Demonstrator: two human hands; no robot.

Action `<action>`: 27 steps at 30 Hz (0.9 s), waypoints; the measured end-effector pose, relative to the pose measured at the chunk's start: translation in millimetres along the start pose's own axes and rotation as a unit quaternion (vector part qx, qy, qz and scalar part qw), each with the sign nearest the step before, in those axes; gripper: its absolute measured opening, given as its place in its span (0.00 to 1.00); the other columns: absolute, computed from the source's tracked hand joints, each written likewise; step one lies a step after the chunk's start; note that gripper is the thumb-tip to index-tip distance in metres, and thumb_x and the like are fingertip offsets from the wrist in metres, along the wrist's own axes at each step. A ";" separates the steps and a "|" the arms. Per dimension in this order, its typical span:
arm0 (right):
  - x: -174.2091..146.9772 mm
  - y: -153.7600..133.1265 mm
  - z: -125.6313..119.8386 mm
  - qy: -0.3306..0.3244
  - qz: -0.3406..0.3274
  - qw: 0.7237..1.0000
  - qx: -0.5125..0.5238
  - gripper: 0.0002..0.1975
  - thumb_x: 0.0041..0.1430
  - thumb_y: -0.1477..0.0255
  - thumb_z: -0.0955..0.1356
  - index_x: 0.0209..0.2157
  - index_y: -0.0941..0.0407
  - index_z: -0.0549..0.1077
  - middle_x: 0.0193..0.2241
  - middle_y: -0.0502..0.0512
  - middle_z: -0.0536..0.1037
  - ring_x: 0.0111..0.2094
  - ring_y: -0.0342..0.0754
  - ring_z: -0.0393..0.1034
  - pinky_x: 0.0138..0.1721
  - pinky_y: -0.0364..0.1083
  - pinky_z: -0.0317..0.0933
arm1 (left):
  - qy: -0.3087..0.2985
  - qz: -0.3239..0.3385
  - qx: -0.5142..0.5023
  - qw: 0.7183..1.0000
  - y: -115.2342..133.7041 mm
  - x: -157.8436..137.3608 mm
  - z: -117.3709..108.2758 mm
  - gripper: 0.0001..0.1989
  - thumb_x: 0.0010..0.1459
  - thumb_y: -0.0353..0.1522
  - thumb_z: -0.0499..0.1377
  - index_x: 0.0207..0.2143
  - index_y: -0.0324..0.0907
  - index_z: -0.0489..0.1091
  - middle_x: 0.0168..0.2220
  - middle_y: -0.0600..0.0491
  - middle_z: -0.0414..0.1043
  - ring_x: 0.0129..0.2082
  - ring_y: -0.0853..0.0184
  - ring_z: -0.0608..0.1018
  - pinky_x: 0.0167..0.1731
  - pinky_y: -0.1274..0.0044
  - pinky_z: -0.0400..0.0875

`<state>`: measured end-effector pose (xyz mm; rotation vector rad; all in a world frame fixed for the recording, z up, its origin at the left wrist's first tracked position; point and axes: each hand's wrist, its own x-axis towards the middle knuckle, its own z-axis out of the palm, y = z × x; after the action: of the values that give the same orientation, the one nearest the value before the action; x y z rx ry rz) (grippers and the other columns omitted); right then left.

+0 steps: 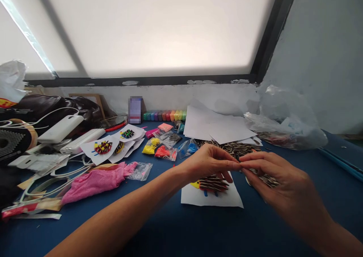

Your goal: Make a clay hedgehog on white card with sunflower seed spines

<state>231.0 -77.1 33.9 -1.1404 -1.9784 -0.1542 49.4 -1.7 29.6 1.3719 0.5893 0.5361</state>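
Note:
My left hand [209,161] and my right hand [283,179] meet at the fingertips, both closed in a pinch. Whatever lies between them is too small or hidden to make out. Beneath the left hand a hedgehog figure [214,185] lies on a sheet of white paper [198,199]. It has a yellow clay head, blue feet and a back of striped sunflower seeds. Behind the hands a heap of sunflower seeds [238,148] spreads over the blue table; more striped seeds [268,179] show below the right fingers, partly covered.
Bags of yellow clay [151,146] and red clay [164,151] lie left of the hands. White sheets [218,124] and a plastic bag [295,124] are behind. Finished seed figures [103,147], a pink cloth [95,182], cables and a white power bank [61,128] fill the left side.

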 end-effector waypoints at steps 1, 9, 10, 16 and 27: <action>-0.6 0.1 1.2 0.000 -0.005 1.000 -0.006 0.06 0.61 0.69 0.66 0.34 0.51 0.77 0.34 0.52 0.80 0.37 0.52 0.76 0.43 0.55 0.70 | -0.001 0.000 -0.002 1.000 -1.0 0.3 -0.2 0.18 0.48 0.41 0.69 0.34 0.35 0.77 0.23 0.53 0.74 0.25 0.72 0.76 0.28 0.81 0.67; -2.6 0.7 4.6 -0.011 -0.013 1.000 -0.017 0.06 0.61 0.70 0.66 0.35 0.52 0.75 0.35 0.52 0.80 0.38 0.53 0.77 0.49 0.59 0.67 | 0.011 -0.008 0.044 0.999 2.3 -3.6 2.0 0.13 0.53 0.37 0.66 0.33 0.34 0.77 0.22 0.53 0.74 0.23 0.72 0.76 0.28 0.81 0.69; -2.8 1.1 4.3 -0.014 -0.015 1.000 -0.018 0.06 0.61 0.70 0.66 0.35 0.52 0.76 0.36 0.52 0.81 0.38 0.53 0.77 0.48 0.59 0.67 | 0.013 -0.011 0.053 0.998 3.5 -4.3 2.3 0.12 0.54 0.37 0.65 0.34 0.34 0.77 0.22 0.53 0.74 0.23 0.72 0.76 0.27 0.81 0.69; -4.2 3.9 4.9 -0.017 -0.015 1.000 -0.016 0.05 0.61 0.70 0.66 0.37 0.52 0.75 0.37 0.53 0.80 0.39 0.52 0.76 0.48 0.58 0.67 | 0.002 -0.011 0.068 0.998 5.5 -4.8 2.2 0.12 0.56 0.36 0.64 0.35 0.34 0.77 0.21 0.53 0.74 0.22 0.72 0.77 0.28 0.80 0.69; -1.5 -8.5 7.2 -0.008 0.067 0.998 0.014 0.05 0.57 0.69 0.67 0.30 0.52 0.75 0.37 0.54 0.78 0.32 0.48 0.72 0.28 0.47 0.66 | -0.001 0.008 0.075 0.997 4.6 -6.4 4.3 0.14 0.54 0.39 0.65 0.31 0.35 0.75 0.23 0.53 0.74 0.25 0.71 0.78 0.28 0.81 0.70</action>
<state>220.6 -79.7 30.5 -1.2561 -1.9051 -0.0475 47.5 -8.5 35.1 1.5196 0.6273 0.5129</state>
